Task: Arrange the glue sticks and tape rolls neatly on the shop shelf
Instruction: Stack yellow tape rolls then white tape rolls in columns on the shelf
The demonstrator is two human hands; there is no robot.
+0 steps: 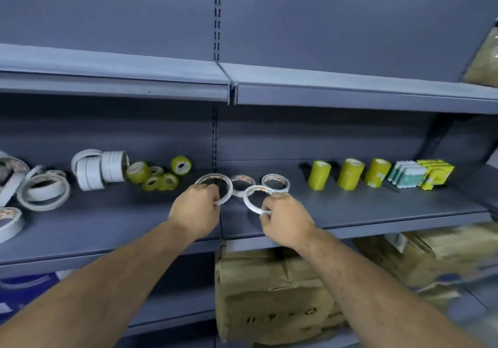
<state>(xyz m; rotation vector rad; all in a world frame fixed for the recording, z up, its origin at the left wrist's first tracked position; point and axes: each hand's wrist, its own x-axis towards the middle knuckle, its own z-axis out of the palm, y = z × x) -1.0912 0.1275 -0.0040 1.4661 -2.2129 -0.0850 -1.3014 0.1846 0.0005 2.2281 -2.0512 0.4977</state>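
Left hand: grips thin white roll, just left of shelf joint.
Right hand: pinches second thin roll, just right of the joint, likely to join the flat rolls behind.

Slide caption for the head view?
Left hand holds one thin white tape roll, right hand a second roll, at the grey shelf beside two similar rolls.

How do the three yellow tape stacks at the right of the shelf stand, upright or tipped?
Upright. The yellow tape stacks rest on end on the shelf, cores facing up.
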